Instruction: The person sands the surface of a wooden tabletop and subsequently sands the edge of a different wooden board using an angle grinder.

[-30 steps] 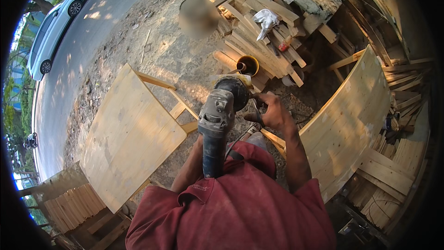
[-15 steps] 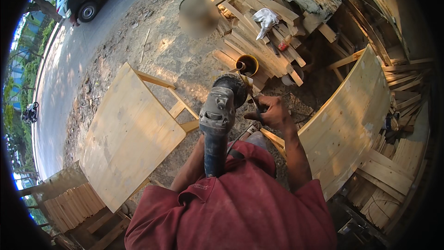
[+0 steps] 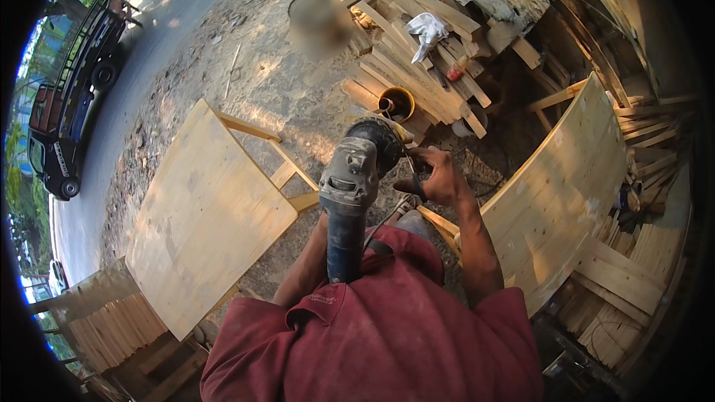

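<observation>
The dusty grey-and-blue power tool [image 3: 346, 201] points lengthwise away from the maroon cloth shirt [image 3: 402, 320], the right hand [image 3: 445, 179] just right of its round head, fingers curled around a slim black-handled metal implement [image 3: 419, 189]; the left hand's fingers, hidden behind it, I cannot tell.

The person wears a dusty maroon cloth shirt [image 3: 410, 335] with wide short sleeves [image 3: 506, 327], pale smudges and a folded flap [image 3: 320, 304] bearing small lettering on its left side. Grey cloth legwear [image 3: 412, 224] shows below it. The right hand [image 3: 445, 180] is bare.
</observation>
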Demonstrator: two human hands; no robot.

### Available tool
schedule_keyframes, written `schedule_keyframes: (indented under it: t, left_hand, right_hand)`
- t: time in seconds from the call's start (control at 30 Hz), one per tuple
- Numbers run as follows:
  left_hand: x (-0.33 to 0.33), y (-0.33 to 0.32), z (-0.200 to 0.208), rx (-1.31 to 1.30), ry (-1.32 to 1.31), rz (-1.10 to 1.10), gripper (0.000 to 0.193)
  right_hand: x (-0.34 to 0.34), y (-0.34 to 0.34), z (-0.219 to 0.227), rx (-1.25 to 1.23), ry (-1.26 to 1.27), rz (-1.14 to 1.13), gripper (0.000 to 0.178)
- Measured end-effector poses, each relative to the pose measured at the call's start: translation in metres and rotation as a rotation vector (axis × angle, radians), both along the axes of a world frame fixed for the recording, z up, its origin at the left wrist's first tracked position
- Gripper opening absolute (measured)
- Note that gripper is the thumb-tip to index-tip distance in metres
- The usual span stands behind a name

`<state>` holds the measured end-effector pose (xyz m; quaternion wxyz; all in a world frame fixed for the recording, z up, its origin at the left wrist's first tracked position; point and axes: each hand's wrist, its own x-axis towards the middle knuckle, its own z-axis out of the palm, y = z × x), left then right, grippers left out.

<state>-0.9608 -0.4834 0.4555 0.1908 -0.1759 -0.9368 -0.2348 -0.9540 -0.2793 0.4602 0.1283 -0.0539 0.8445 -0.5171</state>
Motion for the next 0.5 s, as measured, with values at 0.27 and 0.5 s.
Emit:
schedule_keyframes:
  t: [0.27, 0.5]
  left_hand:
    - [0.002, -0.002, -0.016, -0.084, 0.002, 0.052, 0.032]
    - [-0.002, 0.002, -0.021, -0.069, 0.114, 0.007, 0.035]
  right_hand:
    - [0.005, 0.003, -0.028, 0.038, 0.004, -0.005, 0.066]
    - [0.001, -0.002, -0.012, 0.089, 0.013, 0.043, 0.073]
